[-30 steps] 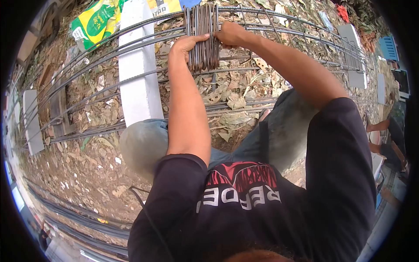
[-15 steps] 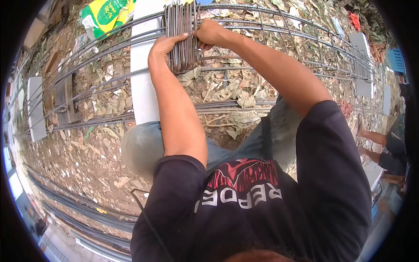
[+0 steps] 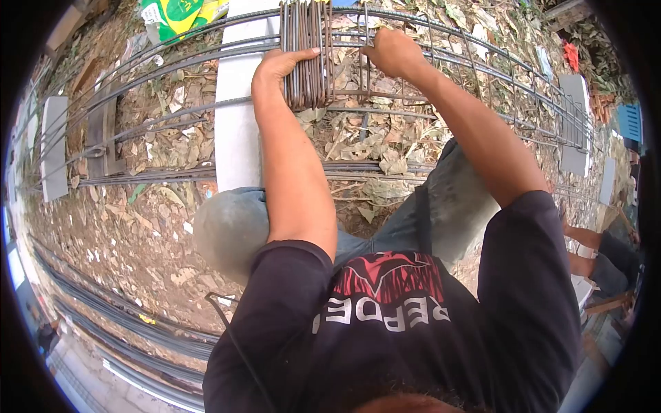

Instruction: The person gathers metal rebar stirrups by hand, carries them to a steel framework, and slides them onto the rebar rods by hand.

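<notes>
A tight bundle of rusty metal stirrups (image 3: 308,62) hangs around long ribbed steel bars (image 3: 186,74). My left hand (image 3: 281,65) is on the bundle's left side, thumb laid across its front and the other fingers hidden behind. To the right, my right hand (image 3: 394,52) is closed on a single stirrup (image 3: 365,62), which stands apart from the bundle. More stirrups (image 3: 475,65) are spread along the bars farther right.
A white block (image 3: 237,131) lies under the bars, with grey blocks at the left (image 3: 55,148) and right (image 3: 573,124). More bars (image 3: 138,330) lie lower left. Another person's legs (image 3: 584,253) show at the right. A green and yellow bag (image 3: 180,17) is at the top.
My right hand has moved right, away from the bundle, and one stirrup now stands separated from it. My left hand has stayed at the bundle. The camera view has shifted somewhat.
</notes>
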### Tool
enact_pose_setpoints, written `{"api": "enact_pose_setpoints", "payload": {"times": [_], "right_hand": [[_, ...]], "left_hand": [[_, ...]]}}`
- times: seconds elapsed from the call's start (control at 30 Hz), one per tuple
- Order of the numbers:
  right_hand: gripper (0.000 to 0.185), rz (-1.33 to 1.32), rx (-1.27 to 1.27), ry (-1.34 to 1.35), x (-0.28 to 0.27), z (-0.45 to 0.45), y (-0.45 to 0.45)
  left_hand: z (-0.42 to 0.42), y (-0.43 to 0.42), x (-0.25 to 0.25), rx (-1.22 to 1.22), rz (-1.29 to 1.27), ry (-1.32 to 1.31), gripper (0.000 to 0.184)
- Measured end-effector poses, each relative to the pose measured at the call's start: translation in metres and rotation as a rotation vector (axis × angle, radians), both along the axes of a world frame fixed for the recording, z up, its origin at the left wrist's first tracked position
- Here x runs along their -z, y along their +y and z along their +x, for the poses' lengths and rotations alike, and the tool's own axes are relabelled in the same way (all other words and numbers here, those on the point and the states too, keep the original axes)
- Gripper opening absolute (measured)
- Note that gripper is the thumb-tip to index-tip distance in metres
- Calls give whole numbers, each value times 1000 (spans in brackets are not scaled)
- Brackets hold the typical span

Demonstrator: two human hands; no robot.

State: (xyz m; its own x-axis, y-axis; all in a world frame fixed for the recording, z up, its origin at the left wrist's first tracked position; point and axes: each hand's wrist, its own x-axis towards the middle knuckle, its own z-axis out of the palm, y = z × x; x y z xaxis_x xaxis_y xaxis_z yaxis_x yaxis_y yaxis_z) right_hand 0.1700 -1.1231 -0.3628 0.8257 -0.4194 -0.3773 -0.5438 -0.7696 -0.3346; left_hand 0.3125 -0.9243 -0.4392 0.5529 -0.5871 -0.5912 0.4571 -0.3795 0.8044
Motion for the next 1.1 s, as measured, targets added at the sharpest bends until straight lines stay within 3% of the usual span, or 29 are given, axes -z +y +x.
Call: {"api": "enact_pose_setpoints", "payload": {"times": [0.07,0.2,0.33,0.6,0.77,0.83,0.87,1.0,1.1], "right_hand": [[42,-258,-121,-166,-15,2,21],[56,-1,-91,-177,17,24,51],[48,265,27,-121,43,35,52],[29,687,158,-86,17,39,44],[26,772,229,-97,28,38,43],[30,760,278,-53,30,35,47],[32,702,273,-76,35,33,48],[41,509,342,-195,32,5,65],[47,531,464,-329,2,-47,74]], "left_hand": [[1,2,-1,-4,6,-24,56],[5,1,10,-15,-5,-78,50],[2,3,9,-45,23,-19,51],[-8,2,-27,-24,117,-62,77],[-10,0,-29,-99,191,-55,77],[2,-2,11,-138,265,-18,78],[0,-1,8,-126,302,-13,77],[-7,14,-35,-203,398,28,75],[-19,51,-131,-322,313,71,79]]}}
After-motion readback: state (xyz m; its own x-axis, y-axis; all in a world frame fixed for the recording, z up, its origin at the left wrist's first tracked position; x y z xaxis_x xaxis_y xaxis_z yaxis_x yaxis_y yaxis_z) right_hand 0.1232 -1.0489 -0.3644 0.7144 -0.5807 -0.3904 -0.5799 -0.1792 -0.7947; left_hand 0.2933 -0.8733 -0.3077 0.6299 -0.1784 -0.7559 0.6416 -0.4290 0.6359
